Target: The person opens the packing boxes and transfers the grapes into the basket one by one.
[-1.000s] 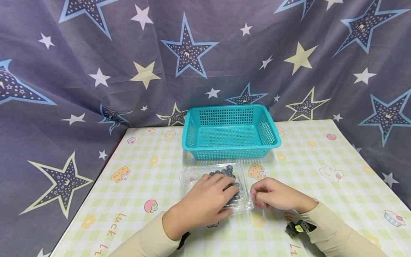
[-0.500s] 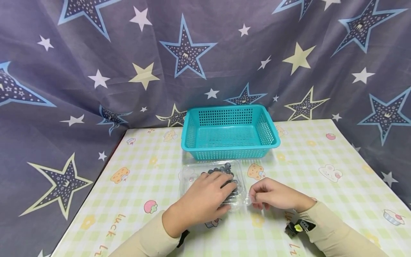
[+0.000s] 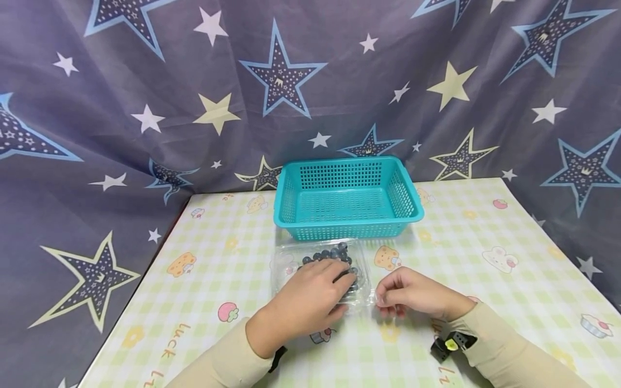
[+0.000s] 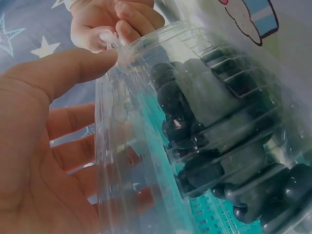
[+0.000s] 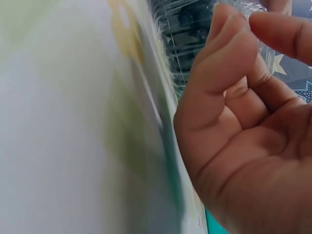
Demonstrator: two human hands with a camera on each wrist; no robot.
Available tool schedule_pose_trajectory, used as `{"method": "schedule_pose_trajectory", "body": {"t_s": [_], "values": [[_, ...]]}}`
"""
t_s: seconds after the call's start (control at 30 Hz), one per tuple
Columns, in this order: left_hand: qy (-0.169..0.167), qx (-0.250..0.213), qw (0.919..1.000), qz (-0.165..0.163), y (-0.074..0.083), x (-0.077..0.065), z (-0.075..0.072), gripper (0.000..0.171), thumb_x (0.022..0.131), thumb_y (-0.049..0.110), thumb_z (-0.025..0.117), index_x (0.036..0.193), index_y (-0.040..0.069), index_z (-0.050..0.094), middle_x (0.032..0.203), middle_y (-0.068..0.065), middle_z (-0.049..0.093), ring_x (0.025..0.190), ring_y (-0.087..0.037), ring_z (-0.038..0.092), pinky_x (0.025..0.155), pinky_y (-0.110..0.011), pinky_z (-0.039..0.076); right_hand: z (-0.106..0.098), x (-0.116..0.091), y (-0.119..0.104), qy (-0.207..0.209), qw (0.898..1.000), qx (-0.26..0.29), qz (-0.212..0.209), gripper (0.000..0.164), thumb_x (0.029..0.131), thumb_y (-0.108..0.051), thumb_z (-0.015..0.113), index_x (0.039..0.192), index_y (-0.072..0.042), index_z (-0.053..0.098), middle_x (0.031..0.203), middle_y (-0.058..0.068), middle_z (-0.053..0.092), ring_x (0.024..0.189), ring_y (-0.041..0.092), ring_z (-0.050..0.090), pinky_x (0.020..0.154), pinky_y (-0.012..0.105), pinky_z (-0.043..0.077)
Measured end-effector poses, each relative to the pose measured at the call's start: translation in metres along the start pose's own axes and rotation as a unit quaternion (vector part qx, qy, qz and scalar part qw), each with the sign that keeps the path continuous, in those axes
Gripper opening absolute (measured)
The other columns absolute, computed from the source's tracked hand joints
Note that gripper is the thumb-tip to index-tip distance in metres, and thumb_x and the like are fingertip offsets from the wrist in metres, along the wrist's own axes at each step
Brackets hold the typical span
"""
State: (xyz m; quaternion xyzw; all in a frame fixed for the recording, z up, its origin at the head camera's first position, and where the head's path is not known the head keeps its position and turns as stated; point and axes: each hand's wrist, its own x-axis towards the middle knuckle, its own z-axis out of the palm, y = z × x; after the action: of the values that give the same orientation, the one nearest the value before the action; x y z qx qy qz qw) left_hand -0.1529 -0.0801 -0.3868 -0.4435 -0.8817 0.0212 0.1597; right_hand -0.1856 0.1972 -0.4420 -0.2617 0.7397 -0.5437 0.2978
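Observation:
A clear plastic clamshell box (image 3: 283, 277) of blueberries (image 3: 335, 253) lies on the table in front of the basket. My left hand (image 3: 312, 293) rests over the box from above, its fingers spread across the lid. In the left wrist view, the left thumb (image 4: 80, 70) reaches the box's rim, and the other fingers show through the plastic. My right hand (image 3: 419, 293) is at the box's right front corner. Thumb and index finger of the right hand (image 5: 239, 92) pinch the plastic edge there; the pinched bit is mostly hidden.
A turquoise perforated basket (image 3: 349, 230) stands behind the box with nothing in it. The table wears a green-checked cloth (image 3: 485, 307) with printed cartoons. A dark star-patterned curtain (image 3: 339, 108) hangs behind and at both sides.
The box has shifted slightly away from me, toward the basket, and a little left. My right fingers stay at its corner and my left hand over the lid, both nearly still.

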Motion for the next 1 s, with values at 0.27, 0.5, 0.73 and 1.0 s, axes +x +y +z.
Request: {"method": "schedule_pose_trajectory", "body": {"t_s": [0.27, 0.5, 0.73, 1.0], "values": [[0.003, 0.001, 1.0000, 0.006, -0.0008, 0.0002, 0.0002, 0.052, 0.091, 0.044, 0.074, 0.133, 0.014, 0.066, 0.134, -0.005, 0.064, 0.125, -0.024, 0.062, 0.104, -0.041, 0.053, 0.0019, -0.0005, 0.0023, 0.002, 0.997, 0.065, 0.033, 0.023, 0.095, -0.006, 0.060, 0.096, 0.016, 0.068, 0.078, 0.009, 0.073, 0.062, 0.010, 0.063, 0.054, 0.022, 0.050], [0.011, 0.002, 0.9999, 0.010, -0.0011, 0.0012, 0.0001, 0.052, 0.090, 0.043, 0.076, 0.131, 0.014, 0.067, 0.132, -0.005, 0.065, 0.123, -0.024, 0.064, 0.103, -0.041, 0.054, 0.0021, -0.0003, 0.0017, 0.003, 0.997, 0.072, 0.038, 0.024, 0.094, -0.007, 0.062, 0.095, 0.017, 0.067, 0.077, 0.008, 0.073, 0.062, 0.010, 0.062, 0.053, 0.021, 0.050], [0.021, 0.009, 0.9996, 0.015, -0.0016, 0.0017, 0.0007, 0.051, 0.089, 0.043, 0.075, 0.130, 0.013, 0.068, 0.130, -0.005, 0.067, 0.122, -0.024, 0.065, 0.103, -0.040, 0.054, 0.0021, -0.0001, -0.0009, 0.005, 0.997, 0.066, 0.040, 0.024, 0.094, -0.008, 0.063, 0.094, 0.016, 0.067, 0.077, 0.008, 0.072, 0.062, 0.009, 0.062, 0.054, 0.021, 0.050], [0.043, 0.011, 0.9989, 0.016, -0.0021, 0.0013, 0.0028, 0.049, 0.088, 0.040, 0.074, 0.128, 0.012, 0.069, 0.128, -0.005, 0.068, 0.118, -0.023, 0.067, 0.100, -0.039, 0.056, 0.0034, -0.0010, -0.0011, 0.004, 0.997, 0.064, 0.043, 0.024, 0.094, -0.007, 0.063, 0.095, 0.016, 0.067, 0.077, 0.008, 0.073, 0.062, 0.010, 0.061, 0.053, 0.021, 0.049]]}}
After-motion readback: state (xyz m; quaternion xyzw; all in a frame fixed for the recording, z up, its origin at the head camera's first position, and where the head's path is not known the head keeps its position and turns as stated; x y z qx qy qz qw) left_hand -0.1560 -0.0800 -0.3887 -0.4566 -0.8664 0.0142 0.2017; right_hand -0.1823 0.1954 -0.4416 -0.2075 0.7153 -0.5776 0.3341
